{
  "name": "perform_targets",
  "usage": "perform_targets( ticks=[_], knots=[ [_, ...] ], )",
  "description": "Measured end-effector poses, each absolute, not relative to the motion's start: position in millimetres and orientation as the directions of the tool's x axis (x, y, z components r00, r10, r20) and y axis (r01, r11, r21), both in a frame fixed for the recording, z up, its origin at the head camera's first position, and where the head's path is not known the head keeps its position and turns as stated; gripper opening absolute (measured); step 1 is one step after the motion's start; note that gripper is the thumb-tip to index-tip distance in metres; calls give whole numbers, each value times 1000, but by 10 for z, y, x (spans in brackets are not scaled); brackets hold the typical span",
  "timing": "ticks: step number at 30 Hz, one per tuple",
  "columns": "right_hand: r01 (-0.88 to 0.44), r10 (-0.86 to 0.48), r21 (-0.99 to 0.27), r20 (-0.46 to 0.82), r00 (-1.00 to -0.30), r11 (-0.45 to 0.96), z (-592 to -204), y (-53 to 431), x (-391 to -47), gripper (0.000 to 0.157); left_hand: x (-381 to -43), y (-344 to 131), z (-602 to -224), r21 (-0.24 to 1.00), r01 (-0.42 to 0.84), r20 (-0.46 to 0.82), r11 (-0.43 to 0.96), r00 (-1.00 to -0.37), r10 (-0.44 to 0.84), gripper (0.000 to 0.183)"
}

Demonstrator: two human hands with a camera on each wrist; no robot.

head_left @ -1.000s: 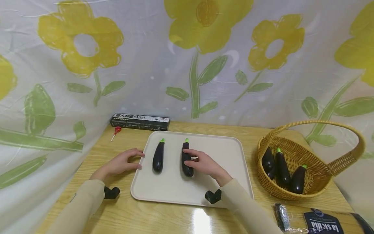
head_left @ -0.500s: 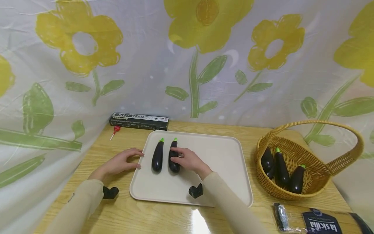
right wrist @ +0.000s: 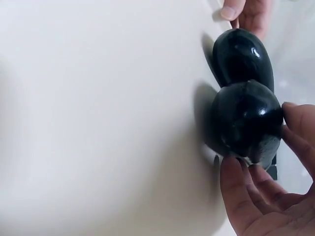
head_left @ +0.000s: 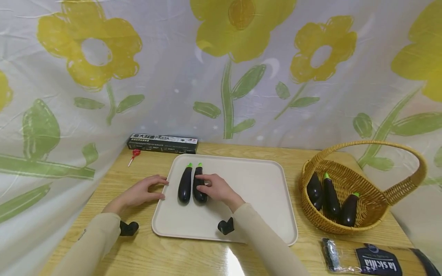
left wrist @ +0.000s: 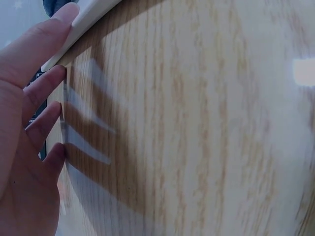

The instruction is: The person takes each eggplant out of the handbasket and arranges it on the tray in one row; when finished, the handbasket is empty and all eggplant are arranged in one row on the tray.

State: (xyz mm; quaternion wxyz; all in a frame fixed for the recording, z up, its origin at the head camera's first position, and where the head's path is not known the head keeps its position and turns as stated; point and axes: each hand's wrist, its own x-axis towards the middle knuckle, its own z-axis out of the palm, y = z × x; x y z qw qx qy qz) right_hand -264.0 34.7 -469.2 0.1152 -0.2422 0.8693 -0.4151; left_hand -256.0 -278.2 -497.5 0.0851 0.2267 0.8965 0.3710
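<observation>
Two dark purple eggplants with green stems lie side by side on the left half of a cream tray (head_left: 255,199). My right hand (head_left: 217,189) grips the right-hand eggplant (head_left: 199,196), thumb on one side and fingers on the other, as the right wrist view shows. The left-hand eggplant (head_left: 184,187) lies close beside it, stem pointing away. At the tray's left edge rests my left hand (head_left: 139,191), its relaxed fingers at the rim and holding nothing. In the left wrist view, the thumb of that hand (left wrist: 24,147) overlaps the tray's rim (left wrist: 88,24).
A handled wicker basket (head_left: 374,214) with several eggplants stands right of the tray. In front of it lies a pasta packet (head_left: 378,260). Behind the tray's left corner are a black pasta box (head_left: 162,144) and a red lollipop (head_left: 136,153). A flowered cloth (head_left: 165,76) hangs behind.
My right hand has moved the right-hand eggplant leftward across the tray, from well apart to close beside the other one. The left hand has stayed at the tray's edge.
</observation>
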Motion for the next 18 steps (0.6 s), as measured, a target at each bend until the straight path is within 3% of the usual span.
perform_targets(
  ticks=[18],
  knots=[
    [-214, -496, -868, -42, -867, 447, -4739, 329, -2612, 41, -2579, -2799, -5003, 687, 361, 30, 630, -881, 472, 48]
  ],
)
